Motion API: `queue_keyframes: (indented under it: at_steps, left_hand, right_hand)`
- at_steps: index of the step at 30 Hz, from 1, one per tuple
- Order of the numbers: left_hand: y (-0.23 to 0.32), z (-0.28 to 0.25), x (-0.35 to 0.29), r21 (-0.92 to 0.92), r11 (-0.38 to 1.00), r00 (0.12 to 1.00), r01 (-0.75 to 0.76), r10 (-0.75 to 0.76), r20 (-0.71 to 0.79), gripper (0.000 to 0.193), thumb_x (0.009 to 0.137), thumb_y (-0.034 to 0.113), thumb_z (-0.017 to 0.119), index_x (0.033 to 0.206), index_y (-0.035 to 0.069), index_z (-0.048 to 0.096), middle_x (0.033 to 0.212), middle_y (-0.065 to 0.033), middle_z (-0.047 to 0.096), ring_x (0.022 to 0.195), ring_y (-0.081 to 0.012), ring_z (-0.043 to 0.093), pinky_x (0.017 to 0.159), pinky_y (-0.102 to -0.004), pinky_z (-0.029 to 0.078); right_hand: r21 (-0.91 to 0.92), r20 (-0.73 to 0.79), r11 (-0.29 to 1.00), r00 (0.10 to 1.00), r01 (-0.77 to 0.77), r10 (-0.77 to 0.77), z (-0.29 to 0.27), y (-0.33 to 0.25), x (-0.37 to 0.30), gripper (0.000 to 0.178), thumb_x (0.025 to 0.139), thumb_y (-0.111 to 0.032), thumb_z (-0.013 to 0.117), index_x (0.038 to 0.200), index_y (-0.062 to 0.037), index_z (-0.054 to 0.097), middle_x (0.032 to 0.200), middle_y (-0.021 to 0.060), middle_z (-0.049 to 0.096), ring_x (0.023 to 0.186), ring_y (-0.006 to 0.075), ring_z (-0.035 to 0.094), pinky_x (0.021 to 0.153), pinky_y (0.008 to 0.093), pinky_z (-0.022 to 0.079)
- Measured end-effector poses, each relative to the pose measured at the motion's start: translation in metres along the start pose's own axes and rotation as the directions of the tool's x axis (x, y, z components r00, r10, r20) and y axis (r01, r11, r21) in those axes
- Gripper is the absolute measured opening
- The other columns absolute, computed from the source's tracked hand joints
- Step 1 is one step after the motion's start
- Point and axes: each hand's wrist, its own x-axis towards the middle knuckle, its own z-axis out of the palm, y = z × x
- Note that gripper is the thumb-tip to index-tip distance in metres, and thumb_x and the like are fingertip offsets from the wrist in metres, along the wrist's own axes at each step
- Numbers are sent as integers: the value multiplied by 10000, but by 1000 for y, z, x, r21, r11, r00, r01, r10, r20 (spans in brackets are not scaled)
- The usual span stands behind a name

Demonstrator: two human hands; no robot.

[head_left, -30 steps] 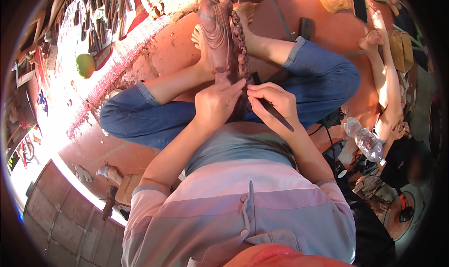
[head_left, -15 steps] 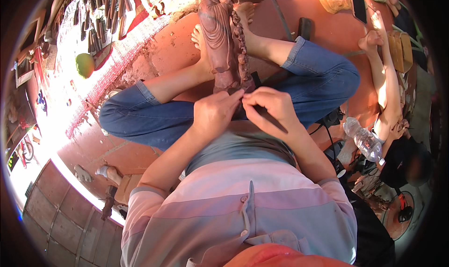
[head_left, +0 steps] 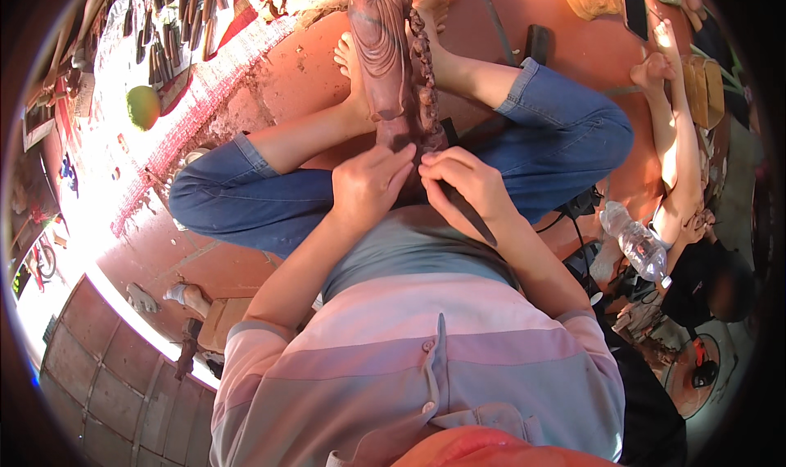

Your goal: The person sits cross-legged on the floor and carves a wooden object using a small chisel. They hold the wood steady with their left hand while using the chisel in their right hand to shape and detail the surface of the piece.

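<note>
A reddish-brown carved wooden figure (head_left: pixel 382 58) with draped folds and a knobbly strip along one side lies lengthwise between my bent legs. My left hand (head_left: pixel 368 182) is closed at the left of its near end, fingertips against or just above the wood; whatever they may grip is hidden. Opposite it, my right hand (head_left: pixel 465 180) is wrapped round a slim dark-handled carving tool (head_left: pixel 473 215), whose handle slants back under the palm toward my wrist. The tool's working end is concealed by the fingers. A small gap separates the two hands.
Several dark-handled carving tools (head_left: pixel 194 17) lie on a pale sheet at far left, near a green round fruit (head_left: pixel 143 108). A plastic bottle (head_left: pixel 635 242) lies at right beside another person's arm (head_left: pixel 686 164). A phone (head_left: pixel 634 9) is at far right.
My hands have drawn apart; their fingertips were together at the figure's near end. The left hand has shifted slightly up and left. My right hand keeps the tool.
</note>
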Motion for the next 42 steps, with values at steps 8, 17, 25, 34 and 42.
queue_keyframes:
  at_steps: [8, 17, 25, 34, 42]
  left_hand:
    - [-5, 4, 8, 46, 997, 995, -55, 59, -75, 229, 742, 102, 720, 971, 98, 711, 701, -48, 577, 573, -225, 592, 502, -325, 473]
    - [-6, 8, -10, 35, 999, 997, 12, -9, -76, 292, 726, 101, 738, 1017, 123, 720, 666, -29, 561, 572, -205, 587, 496, -311, 470]
    - [2, -1, -8, 134, 991, 1000, 7, -7, 2, 285, 757, 126, 720, 1041, 105, 705, 674, -38, 534, 548, -211, 570, 487, -323, 465]
    - [5, 6, 0, 71, 997, 999, -4, 7, -40, 306, 756, 103, 731, 1062, 120, 716, 660, -54, 530, 542, -209, 557, 493, -325, 454]
    - [7, 6, 6, 98, 994, 998, -45, 49, -36, 278, 747, 129, 727, 1025, 124, 712, 654, -39, 523, 535, -204, 563, 466, -321, 444]
  right_hand:
    - [-70, -16, 995, 997, 70, -71, 4, 6, 2, 175, 740, 55, 682, 893, -14, 630, 921, 142, 631, 816, 280, 663, 696, 322, 545]
    - [-27, -51, 999, 998, 20, -21, 14, 4, -7, 179, 733, 35, 708, 900, -9, 660, 948, 131, 645, 819, 286, 672, 709, 317, 557]
    - [-24, -19, 999, 999, -29, 28, 10, 2, -4, 173, 760, 7, 703, 926, -11, 659, 898, 144, 657, 793, 285, 666, 702, 320, 544]
    - [-44, -89, 998, 995, -45, 41, 4, 11, 4, 147, 721, 39, 711, 791, -20, 597, 814, 108, 621, 734, 242, 642, 661, 301, 515]
    - [-37, -134, 999, 991, 0, -5, 5, 14, 3, 150, 707, 31, 730, 749, -20, 595, 781, 101, 612, 681, 211, 637, 612, 277, 505]
